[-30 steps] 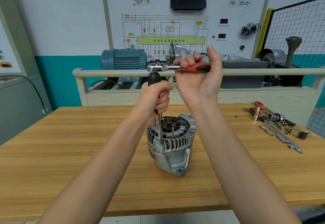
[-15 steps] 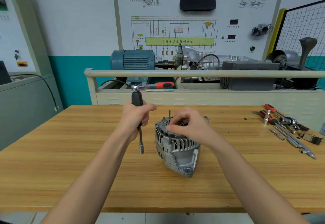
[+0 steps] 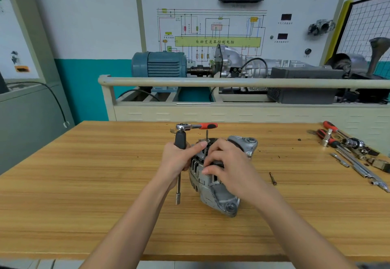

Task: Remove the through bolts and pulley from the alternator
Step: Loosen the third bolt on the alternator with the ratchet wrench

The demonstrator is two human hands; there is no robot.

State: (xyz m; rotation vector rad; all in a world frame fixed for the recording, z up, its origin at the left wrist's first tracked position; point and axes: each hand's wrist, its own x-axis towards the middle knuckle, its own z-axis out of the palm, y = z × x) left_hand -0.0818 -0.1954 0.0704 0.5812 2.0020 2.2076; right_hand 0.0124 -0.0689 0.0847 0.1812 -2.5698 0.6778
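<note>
A silver alternator stands on the wooden bench. My left hand grips the black handle of a long socket driver, which hangs upright just left of the alternator with a red-handled ratchet on its top. My right hand lies over the alternator's top, its fingers pinching a thin through bolt that sticks up out of the housing. One loose bolt lies on the bench to the right. The pulley end is hidden by my hands.
Screwdrivers, sockets and extension bars lie scattered at the bench's right end. Behind the bench stands a training rig with a rail, a blue motor and a gearbox. A grey cabinet is at the left.
My right hand let go of the ratchet handle and came down onto the alternator, taking hold of a through bolt. My left hand lifted the driver off the alternator to its left side.
</note>
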